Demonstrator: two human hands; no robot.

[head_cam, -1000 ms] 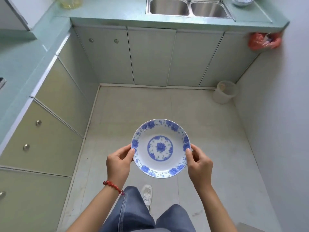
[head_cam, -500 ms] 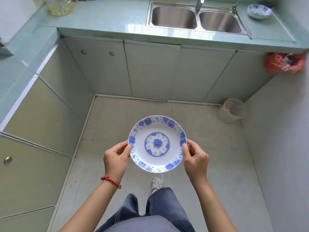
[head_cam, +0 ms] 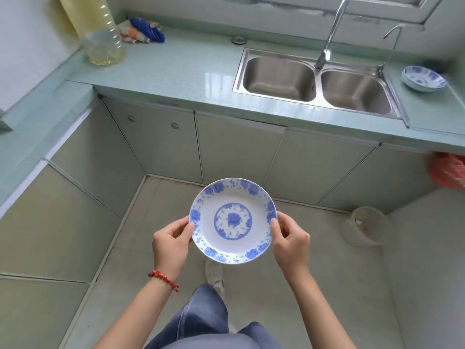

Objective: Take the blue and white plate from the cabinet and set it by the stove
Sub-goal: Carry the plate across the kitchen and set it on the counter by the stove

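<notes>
The blue and white plate (head_cam: 232, 220), round with a blue flower ring and a blue flower border, is held level in front of me over the kitchen floor. My left hand (head_cam: 171, 244) grips its left rim, thumb on top. On the opposite rim my right hand (head_cam: 289, 241) grips the same way. A red bead bracelet sits on my left wrist. No stove is in view.
A pale green L-shaped counter (head_cam: 181, 69) runs ahead and along the left, with closed cabinet doors (head_cam: 239, 152) below. It bears a double steel sink (head_cam: 317, 81), a large oil bottle (head_cam: 100, 34), a blue cloth (head_cam: 147, 30) and another blue and white dish (head_cam: 424, 78). A small bin (head_cam: 364, 227) stands on the floor at right.
The view has tilted up and moved toward the far counter, bringing the sink, tap and oil bottle into view. Both hands keep the same hold on the plate.
</notes>
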